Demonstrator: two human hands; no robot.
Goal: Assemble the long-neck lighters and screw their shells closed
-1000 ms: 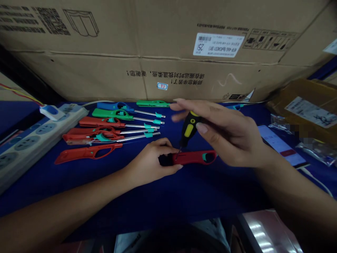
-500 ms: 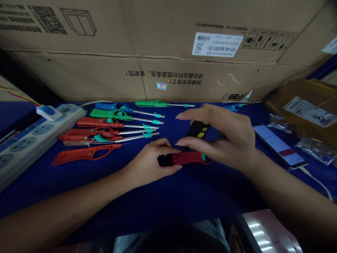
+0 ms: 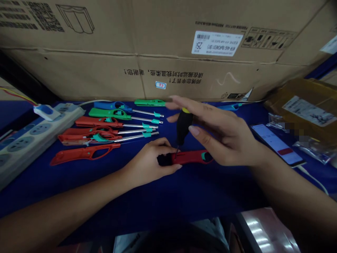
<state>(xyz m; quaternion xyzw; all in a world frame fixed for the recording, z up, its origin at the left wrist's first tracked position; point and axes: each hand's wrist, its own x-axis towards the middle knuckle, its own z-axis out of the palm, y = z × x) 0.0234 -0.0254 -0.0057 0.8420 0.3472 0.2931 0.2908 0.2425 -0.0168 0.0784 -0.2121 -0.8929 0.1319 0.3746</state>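
Note:
My left hand point(image 3: 150, 161) pinches the left end of a red lighter point(image 3: 188, 156), which lies crosswise on the blue table. Its handle has an oval trigger opening with a green trigger. In my right hand point(image 3: 221, 131) is a black-and-yellow screwdriver point(image 3: 183, 127), held almost upright by the handle between thumb and fingers. The thin shaft reaches down to the red handle beside my left fingertips; whether it sits in a screw is too small to tell.
Several long-nosed lighters lie at the left, among them a green one point(image 3: 107, 113) and a red half-shell point(image 3: 84, 153). A power strip point(image 3: 34, 135) borders them. A phone point(image 3: 279, 144) and a taped carton point(image 3: 302, 102) are at the right. A cardboard panel point(image 3: 105, 73) stands behind.
My right hand has turned on the screwdriver: it tilted over the handle half a second ago and now stands more upright with the fingers extended. My left hand keeps its hold on the red lighter.

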